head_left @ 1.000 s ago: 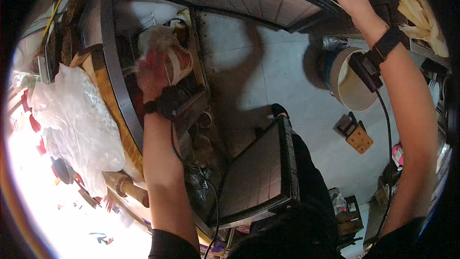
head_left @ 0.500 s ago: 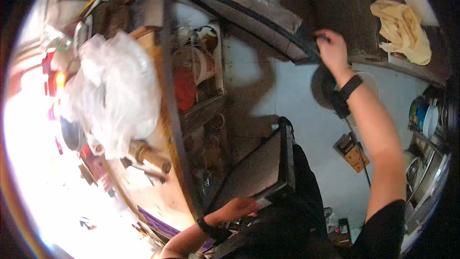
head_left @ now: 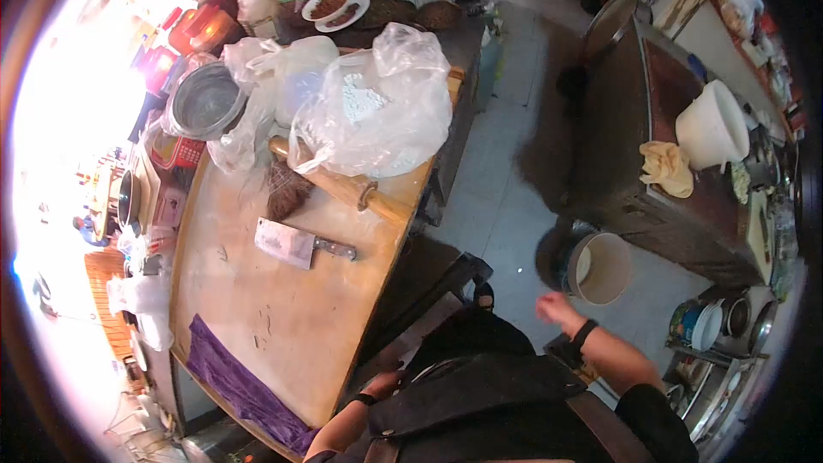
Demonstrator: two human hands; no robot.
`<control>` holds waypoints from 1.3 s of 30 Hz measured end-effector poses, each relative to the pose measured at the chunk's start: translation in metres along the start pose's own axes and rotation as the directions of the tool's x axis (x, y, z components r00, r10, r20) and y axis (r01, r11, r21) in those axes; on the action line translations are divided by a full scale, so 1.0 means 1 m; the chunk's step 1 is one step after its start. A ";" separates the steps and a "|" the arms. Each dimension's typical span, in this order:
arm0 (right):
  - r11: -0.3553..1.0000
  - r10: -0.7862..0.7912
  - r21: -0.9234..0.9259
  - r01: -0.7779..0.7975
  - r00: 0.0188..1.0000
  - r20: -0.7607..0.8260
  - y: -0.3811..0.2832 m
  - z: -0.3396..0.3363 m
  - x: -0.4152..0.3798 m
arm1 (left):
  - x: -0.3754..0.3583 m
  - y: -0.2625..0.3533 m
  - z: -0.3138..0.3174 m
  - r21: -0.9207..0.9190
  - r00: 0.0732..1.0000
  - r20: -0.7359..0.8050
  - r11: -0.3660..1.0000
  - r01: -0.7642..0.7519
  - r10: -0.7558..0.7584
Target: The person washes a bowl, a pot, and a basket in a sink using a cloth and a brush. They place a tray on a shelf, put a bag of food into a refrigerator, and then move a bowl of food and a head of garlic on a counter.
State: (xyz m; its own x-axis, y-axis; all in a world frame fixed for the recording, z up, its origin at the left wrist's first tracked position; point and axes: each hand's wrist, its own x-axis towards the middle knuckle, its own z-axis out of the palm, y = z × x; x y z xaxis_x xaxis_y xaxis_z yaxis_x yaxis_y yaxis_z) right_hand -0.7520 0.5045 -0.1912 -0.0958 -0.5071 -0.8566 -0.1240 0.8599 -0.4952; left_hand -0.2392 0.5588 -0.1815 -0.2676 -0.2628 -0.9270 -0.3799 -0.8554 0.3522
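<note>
Below the worktable's edge, a dark-framed cabinet door (head_left: 429, 313) sticks out in front of my body. My left hand (head_left: 383, 384) is at its near edge, with the fingers curled round that edge and partly hidden. Over the floor to the right hovers my right hand (head_left: 560, 312), its fingers loosely curled and nothing visible in them. It is nearest a pale round bucket (head_left: 613, 270) on the floor. On the wooden board (head_left: 300, 309) to my left lie a cleaver (head_left: 291, 244) and a large wooden rolling pin (head_left: 351, 189).
A clear plastic bag (head_left: 377, 111) with white contents, a grey basin (head_left: 206, 103) and a brush (head_left: 287, 189) are on the table. A purple cloth (head_left: 244, 390) lies along its near edge. At right stand a dark counter (head_left: 617, 154) with a white bucket (head_left: 713, 124) and yellowish cloth (head_left: 667, 169).
The view has swung so that much more of the tabletop shows. My right hand has let go of the upper dark-framed door and moved down; that door no longer stands out. My left hand stays at the lower one.
</note>
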 end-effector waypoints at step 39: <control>0.624 0.759 0.654 -0.428 0.532 -0.376 0.502 0.336 -0.411 | 0.230 0.253 0.173 0.725 0.972 0.236 -0.669 -0.165 0.016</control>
State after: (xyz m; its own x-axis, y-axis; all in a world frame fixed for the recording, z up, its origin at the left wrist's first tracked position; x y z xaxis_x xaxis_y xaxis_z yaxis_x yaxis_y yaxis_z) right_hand -0.4432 1.1645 -0.1364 -0.5162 0.3607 -0.7768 0.6093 0.7921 -0.0371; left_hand -0.5504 0.3592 -0.2829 -0.4748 -0.1640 -0.8646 -0.3437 0.9390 0.0106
